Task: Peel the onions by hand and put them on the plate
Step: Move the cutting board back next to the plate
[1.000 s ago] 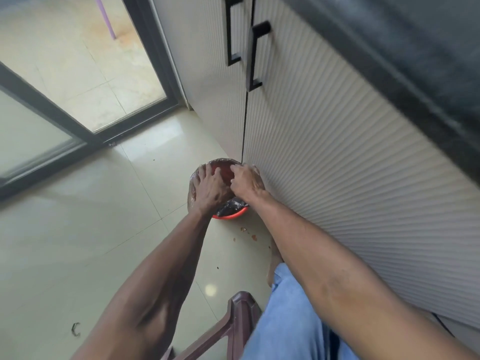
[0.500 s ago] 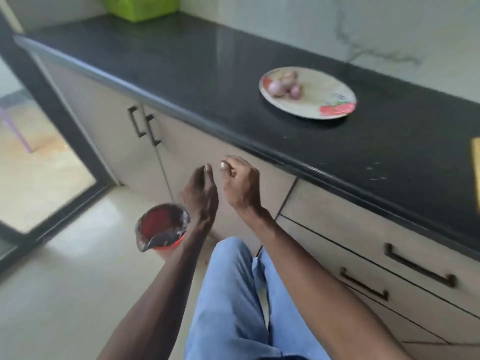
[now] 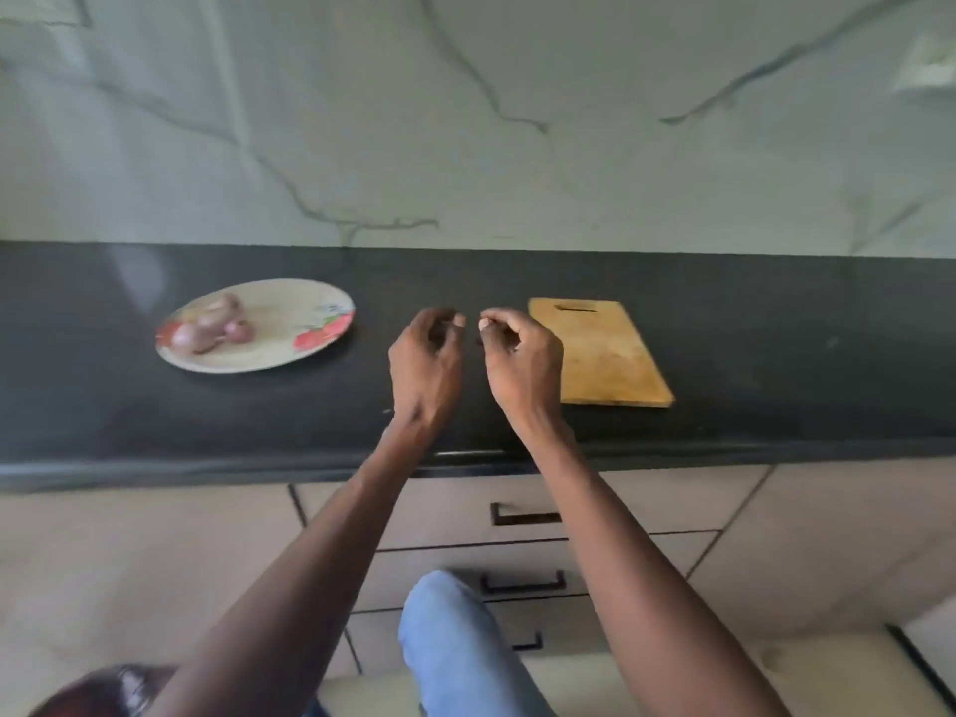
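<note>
A white plate (image 3: 289,313) with a red flower print sits on the black counter, left of my hands. Small peeled reddish onions (image 3: 207,331) lie together on its left part. Both hands hover just above the counter between the plate and a wooden board. My left hand (image 3: 427,362) has loosely curled fingers, and I see nothing in it. My right hand (image 3: 522,359) brings thumb and fingertips together as in a pinch; blur hides whether anything small sits between them. The two hands are a few centimetres apart, fingertips facing each other.
A wooden cutting board (image 3: 605,354) lies on the counter (image 3: 776,354) just right of my right hand. Drawers with dark handles (image 3: 522,582) are below the counter edge. My knee in blue jeans (image 3: 455,644) is underneath. The dark red bin (image 3: 98,690) shows at bottom left.
Both hands rose from the red bin on the floor up to the counter. The view swung up with them, so the plate and board now lie ahead.
</note>
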Motion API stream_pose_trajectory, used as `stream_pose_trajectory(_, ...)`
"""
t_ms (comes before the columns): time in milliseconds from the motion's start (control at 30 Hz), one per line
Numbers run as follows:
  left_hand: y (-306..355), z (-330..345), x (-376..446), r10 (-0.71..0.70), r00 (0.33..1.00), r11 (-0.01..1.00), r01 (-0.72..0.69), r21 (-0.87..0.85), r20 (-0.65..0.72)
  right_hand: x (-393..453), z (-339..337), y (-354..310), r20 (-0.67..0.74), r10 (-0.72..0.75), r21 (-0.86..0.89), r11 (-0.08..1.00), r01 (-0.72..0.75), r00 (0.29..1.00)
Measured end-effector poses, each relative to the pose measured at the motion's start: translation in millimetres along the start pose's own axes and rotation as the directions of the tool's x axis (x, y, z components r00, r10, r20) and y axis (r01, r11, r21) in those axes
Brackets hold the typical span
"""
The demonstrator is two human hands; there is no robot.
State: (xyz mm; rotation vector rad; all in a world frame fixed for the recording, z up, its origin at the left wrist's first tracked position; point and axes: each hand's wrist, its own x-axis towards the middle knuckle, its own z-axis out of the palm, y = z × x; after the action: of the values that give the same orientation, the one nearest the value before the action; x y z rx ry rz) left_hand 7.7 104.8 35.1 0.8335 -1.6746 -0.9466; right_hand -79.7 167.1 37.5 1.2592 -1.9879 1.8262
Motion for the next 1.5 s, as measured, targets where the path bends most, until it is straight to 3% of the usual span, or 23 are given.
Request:
stream_pose_trajectory(100, 8, 56, 11, -0.023, 0.980, 0.999, 0.016, 0.037, 0.198, 32, -47, 38, -0.002, 0.118, -0.175, 0.978, -0.117, 0.993)
stream_pose_trajectory(200, 5, 98, 10, -0.080, 0.952, 0.990, 0.042, 0.134, 0.296, 51, -88, 77, -0.001, 0.265, -0.374, 0.894, -0.246, 0.964)
stream_pose_trajectory(367, -5, 122, -4, 0.024, 0.938, 0.862, -0.195, 0.468, 0.346, 46, -123, 118, -0.133, 0.346, -0.607, 0.713, -0.353, 0.929)
stream_pose_trajectory(467, 1, 119, -9, 0.036, 0.944, 0.841, -0.206, 0.500, 0.329, 39, -115, 114, -0.154, 0.379, -0.601, 0.697, -0.391, 0.912)
stream_pose_trajectory(567, -1, 109, -6, -0.076, 0.963, 0.867, -0.064, 0.494, 0.257, 30, -106, 96, -0.181, 0.381, -0.441, 0.792, -0.421, 0.907)
stream_pose_trajectory(633, -5, 95, -2, -0.138, 0.975, 0.849, 0.025, 0.527, 0.177, 21, -104, 89, -0.103, 0.409, -0.281, 0.862, -0.421, 0.907)
stream_pose_trajectory(733, -15, 69, 0, -0.183, 0.981, 0.796, 0.109, 0.595, 0.065, 15, -100, 84, -0.072, 0.405, -0.226, 0.883, -0.410, 0.912)
stream_pose_trajectory(833, -26, 47, -3, -0.245, 0.969, 0.762, 0.186, 0.620, 0.011, 26, -96, 87, -0.081, 0.438, -0.335, 0.834, -0.438, 0.896)
stream_pose_trajectory(967, -16, 44, -9, -0.194, 0.979, 0.788, 0.121, 0.604, 0.056, 49, -92, 101, -0.029, 0.520, -0.552, 0.704, -0.447, 0.854)
stream_pose_trajectory(1067, -11, 44, -12, -0.177, 0.979, 0.801, 0.084, 0.593, 0.100, 63, -87, 110, 0.023, 0.537, -0.574, 0.697, -0.429, 0.843)
stream_pose_trajectory(1167, -16, 40, -6, -0.232, 0.970, 0.860, 0.172, 0.481, 0.067, 72, -85, 117, -0.019, 0.513, -0.497, 0.740, -0.454, 0.858)
stream_pose_trajectory(1267, -24, 38, 2, -0.284, 0.959, 0.835, 0.244, 0.493, 0.007, 71, -86, 119, -0.039, 0.484, -0.449, 0.773, -0.448, 0.874)
stream_pose_trajectory(1400, -29, 30, 0, -0.283, 0.959, 0.794, 0.246, 0.556, -0.020, 57, -73, 110, -0.028, 0.493, -0.692, 0.619, -0.373, 0.870)
stream_pose_trajectory(1500, -25, 23, -2, -0.299, 0.954, 0.859, 0.255, 0.445, 0.029, 50, -61, 102, -0.089, 0.531, -0.667, 0.597, -0.447, 0.843)
